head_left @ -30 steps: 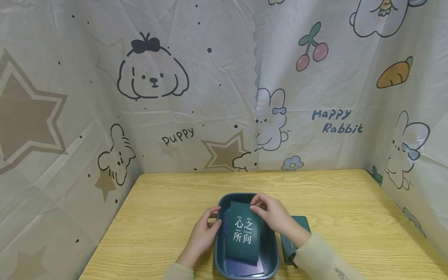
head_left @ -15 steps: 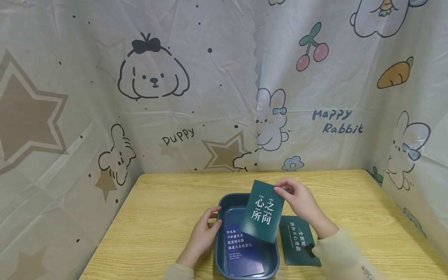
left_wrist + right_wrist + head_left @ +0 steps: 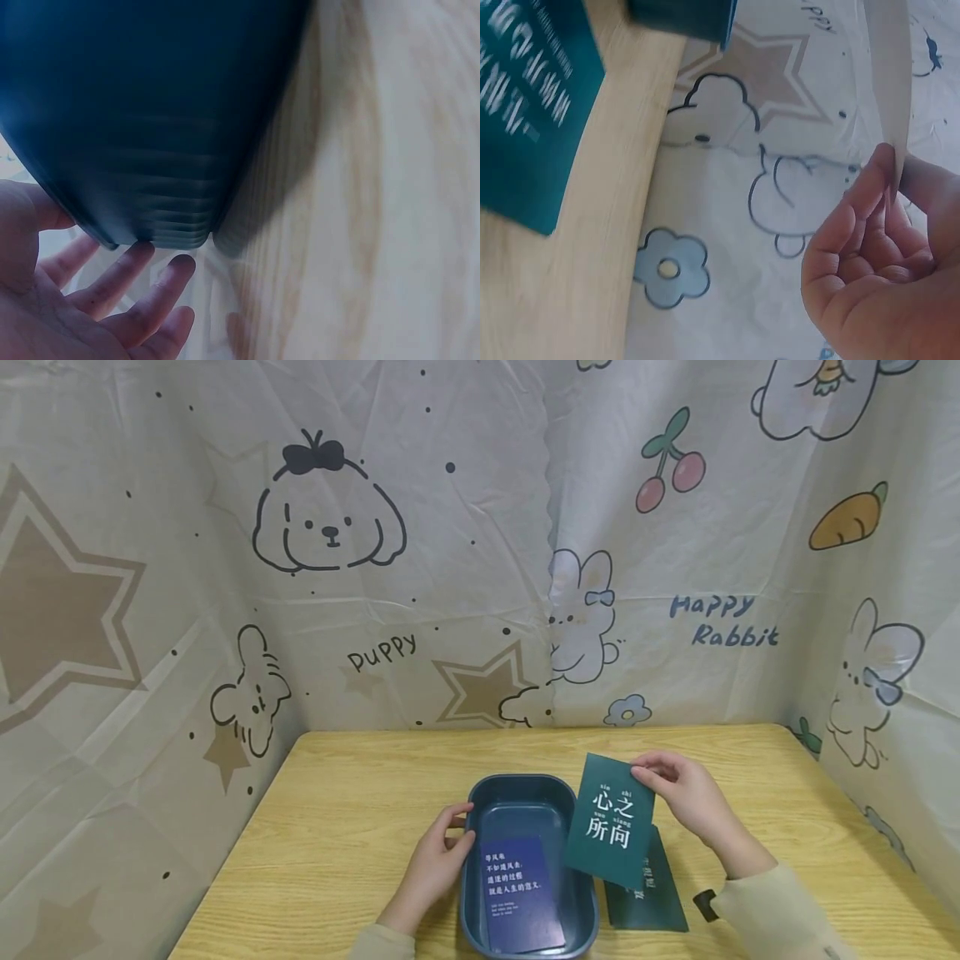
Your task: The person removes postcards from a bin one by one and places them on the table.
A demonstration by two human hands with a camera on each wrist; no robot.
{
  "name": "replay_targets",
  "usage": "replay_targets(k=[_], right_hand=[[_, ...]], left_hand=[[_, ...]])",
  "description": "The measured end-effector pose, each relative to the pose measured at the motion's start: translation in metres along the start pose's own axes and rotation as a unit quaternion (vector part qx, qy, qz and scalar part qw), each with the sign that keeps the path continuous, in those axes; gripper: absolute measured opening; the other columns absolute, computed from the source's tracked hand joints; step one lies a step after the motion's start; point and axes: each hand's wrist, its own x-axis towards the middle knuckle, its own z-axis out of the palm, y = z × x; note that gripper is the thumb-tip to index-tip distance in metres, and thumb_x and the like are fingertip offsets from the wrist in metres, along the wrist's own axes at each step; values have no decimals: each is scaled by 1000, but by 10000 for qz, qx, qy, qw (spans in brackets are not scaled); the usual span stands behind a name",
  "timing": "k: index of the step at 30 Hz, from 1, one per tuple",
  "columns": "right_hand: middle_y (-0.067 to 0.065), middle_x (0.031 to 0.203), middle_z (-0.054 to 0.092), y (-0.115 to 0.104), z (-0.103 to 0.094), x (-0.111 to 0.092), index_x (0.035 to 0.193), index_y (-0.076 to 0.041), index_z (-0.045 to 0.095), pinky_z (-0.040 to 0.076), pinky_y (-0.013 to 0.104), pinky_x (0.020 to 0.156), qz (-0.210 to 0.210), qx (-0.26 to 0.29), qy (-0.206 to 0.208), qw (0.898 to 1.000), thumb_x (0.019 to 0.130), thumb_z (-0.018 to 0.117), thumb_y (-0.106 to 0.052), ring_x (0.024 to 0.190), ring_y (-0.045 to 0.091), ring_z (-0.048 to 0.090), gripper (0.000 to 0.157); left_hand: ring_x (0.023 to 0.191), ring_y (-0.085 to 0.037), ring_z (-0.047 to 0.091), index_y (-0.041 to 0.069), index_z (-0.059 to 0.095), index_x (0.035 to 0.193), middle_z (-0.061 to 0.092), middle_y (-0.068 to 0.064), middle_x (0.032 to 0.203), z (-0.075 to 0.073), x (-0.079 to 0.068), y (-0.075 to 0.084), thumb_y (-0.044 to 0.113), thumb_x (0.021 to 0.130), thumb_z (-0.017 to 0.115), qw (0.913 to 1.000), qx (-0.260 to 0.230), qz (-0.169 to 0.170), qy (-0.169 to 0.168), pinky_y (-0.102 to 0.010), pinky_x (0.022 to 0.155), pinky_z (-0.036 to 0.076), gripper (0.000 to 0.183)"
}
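Observation:
My right hand (image 3: 686, 793) pinches the top right corner of a green card (image 3: 611, 818) with white Chinese characters, held up between thumb and fingers. The right wrist view shows that card edge-on, its pale back (image 3: 891, 75) turned to the camera. A second green card (image 3: 652, 897) lies on the table below, partly covered by the held one. Inside the dark blue tray (image 3: 517, 785) lies a purple-blue card (image 3: 521, 893) with white writing. My left hand (image 3: 431, 860) touches the tray's left rim, fingers loosely extended along its outer wall (image 3: 150, 135).
The wooden table (image 3: 360, 777) ends at a back edge against a white printed curtain (image 3: 450, 568), which also closes off both sides. A dark band (image 3: 705, 906) shows at my right sleeve.
My right hand has lifted the green card out of the tray and carried it right, over the other green card. The purple-blue card is uncovered. My left hand stays at the rim.

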Motion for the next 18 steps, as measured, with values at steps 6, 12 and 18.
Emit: replay_targets(k=[6,12,18], right_hand=[[12,116,73,18,-11,0,121,-4,70,52,57,100,-79,-146,-255,9995,103,64,-32,111,30,67,34],[13,116,74,37,-19,1,119,-3,71,55,53,92,-99,-293,-583,9978,103,65,-31,107,27,68,34],[10,111,75,50,-18,3,114,-5,73,55,43,83,23,-372,-864,9956,101,67,-31,99,20,66,29]], left_hand=[[104,-29,70,15,55,144,62,-20,131,0,0,-1,14,103,59,10000,-1,-6,12,-42,84,61,40],[104,-31,70,14,55,143,62,-21,131,0,0,0,13,103,59,10000,5,14,-3,-42,85,61,40],[103,-30,70,14,55,144,62,-21,131,0,0,1,12,103,59,10000,2,36,-7,-42,84,61,40]])
